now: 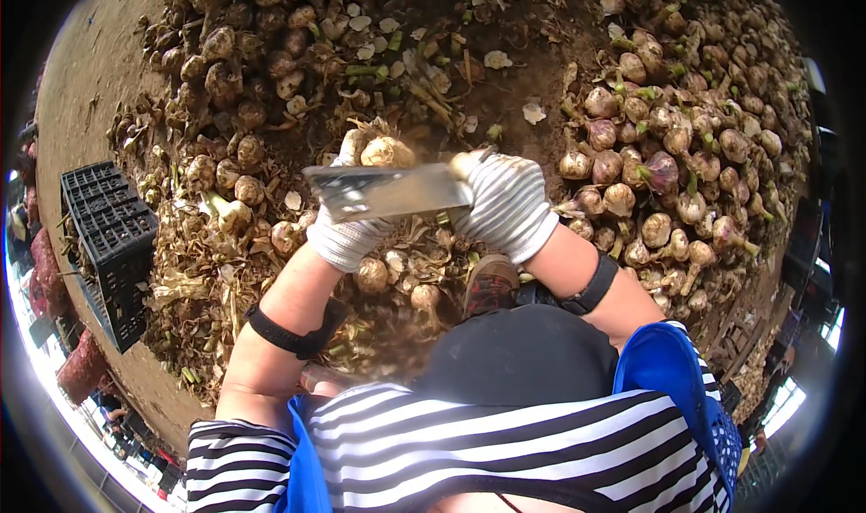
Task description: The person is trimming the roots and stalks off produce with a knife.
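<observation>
My right hand (510,197), in a white striped knit glove, is closed round the handle of a broad-bladed knife (388,193). Its blade reaches leftward across my left hand (348,240), gloved the same way, and hides most of those fingers. Just beyond the blade a pale garlic bulb (388,152) shows, held in the left hand. Whether the blade touches the bulb, I cannot tell. Below the hands a few loose garlic bulbs (372,276) lie among dry leaves and skins.
Heaped garlic (663,170) covers the ground on the right, and another pile (221,80) lies at the far left. A black plastic crate (108,206) stands at the left. Cut stems and skins (424,89) are scattered between the piles. My shoe (492,283) is close below the knife.
</observation>
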`<action>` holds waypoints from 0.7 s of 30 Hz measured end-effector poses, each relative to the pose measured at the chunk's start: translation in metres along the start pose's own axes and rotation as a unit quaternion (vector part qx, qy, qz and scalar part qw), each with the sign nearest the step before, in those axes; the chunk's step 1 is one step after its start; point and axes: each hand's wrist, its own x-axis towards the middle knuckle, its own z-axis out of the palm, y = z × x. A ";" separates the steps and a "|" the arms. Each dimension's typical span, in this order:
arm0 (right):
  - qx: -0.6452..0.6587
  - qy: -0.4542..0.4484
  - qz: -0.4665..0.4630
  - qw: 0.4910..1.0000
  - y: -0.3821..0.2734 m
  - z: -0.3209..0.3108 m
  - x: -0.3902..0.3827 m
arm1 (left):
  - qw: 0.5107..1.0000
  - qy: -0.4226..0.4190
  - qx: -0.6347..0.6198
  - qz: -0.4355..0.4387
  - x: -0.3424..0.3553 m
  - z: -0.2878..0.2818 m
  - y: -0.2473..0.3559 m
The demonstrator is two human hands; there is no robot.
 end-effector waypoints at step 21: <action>0.220 -0.126 0.263 0.931 0.027 -0.004 -0.017 | 0.978 0.131 -0.128 -0.099 -0.002 0.014 0.074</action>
